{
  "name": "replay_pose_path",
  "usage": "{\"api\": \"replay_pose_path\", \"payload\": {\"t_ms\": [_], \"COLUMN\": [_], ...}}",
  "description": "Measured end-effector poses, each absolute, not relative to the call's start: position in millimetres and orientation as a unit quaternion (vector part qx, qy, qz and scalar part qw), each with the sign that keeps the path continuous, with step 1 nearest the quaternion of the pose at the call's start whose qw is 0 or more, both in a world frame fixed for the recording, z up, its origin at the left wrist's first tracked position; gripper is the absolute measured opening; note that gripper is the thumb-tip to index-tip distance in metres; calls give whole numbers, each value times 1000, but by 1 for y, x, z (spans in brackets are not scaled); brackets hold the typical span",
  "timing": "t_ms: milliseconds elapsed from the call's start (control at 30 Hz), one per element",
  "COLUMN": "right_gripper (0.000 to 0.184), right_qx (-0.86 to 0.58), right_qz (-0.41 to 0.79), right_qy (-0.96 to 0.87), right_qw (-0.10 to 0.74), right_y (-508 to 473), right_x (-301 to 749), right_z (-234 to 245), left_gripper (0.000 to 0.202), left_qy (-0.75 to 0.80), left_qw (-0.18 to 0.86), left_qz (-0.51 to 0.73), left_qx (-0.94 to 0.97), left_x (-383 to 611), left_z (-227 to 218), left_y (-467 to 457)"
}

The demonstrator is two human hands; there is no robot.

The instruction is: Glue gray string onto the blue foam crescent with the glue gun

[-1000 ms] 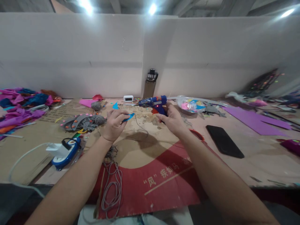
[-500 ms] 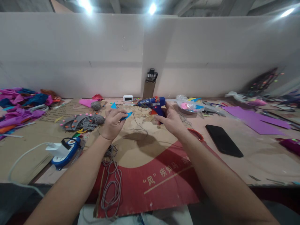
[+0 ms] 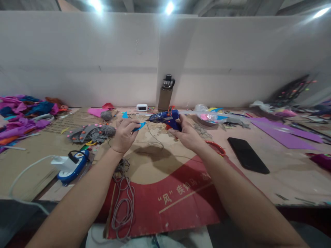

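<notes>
My left hand (image 3: 126, 134) pinches a small blue paper piece (image 3: 140, 126), with a thin grey cord (image 3: 154, 136) hanging from its tip. Wrapped around the handle of a blue hot glue gun (image 3: 165, 117) is my right hand (image 3: 188, 132). A clear glue stick (image 3: 201, 112) sticks out of the gun's back end. The nozzle points left and is close to the paper's tip; whether they touch I cannot tell. Another blue paper triangle (image 3: 125, 115) shows just behind my left hand. Below lies a red and tan cardboard sheet (image 3: 181, 203), bearing a bundle of grey cord (image 3: 123, 213).
A dark phone (image 3: 247, 155) and purple sheets (image 3: 281, 134) lie to the right. Red-handled scissors (image 3: 216, 148) rest by my right forearm. At left are a blue power strip (image 3: 69, 172) and grey yarn (image 3: 90, 133). A bottle (image 3: 165, 93) stands by the wall.
The glue gun has moved left and slightly down, bringing its nozzle close to the blue paper piece. My left hand has hardly moved.
</notes>
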State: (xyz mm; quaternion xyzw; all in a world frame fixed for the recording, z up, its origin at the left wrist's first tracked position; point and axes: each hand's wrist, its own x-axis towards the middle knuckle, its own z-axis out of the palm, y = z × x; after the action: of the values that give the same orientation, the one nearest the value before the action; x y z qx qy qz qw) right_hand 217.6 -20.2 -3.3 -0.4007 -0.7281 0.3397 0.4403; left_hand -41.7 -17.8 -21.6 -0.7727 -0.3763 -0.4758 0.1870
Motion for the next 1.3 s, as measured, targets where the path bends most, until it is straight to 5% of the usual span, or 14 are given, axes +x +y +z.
{"api": "replay_pose_path", "payload": {"t_ms": [1300], "right_gripper": [46], "right_qx": [-422], "right_qz": [315], "right_qy": [-736], "right_qw": [425], "right_y": [-25], "right_x": [216], "right_z": [-3], "left_gripper": [6], "left_qy": [-404], "left_qw": [166], "left_qz": [-483], "left_qx": [-759], "left_x": [-39], "left_z": [-21], "left_y": [-20]}}
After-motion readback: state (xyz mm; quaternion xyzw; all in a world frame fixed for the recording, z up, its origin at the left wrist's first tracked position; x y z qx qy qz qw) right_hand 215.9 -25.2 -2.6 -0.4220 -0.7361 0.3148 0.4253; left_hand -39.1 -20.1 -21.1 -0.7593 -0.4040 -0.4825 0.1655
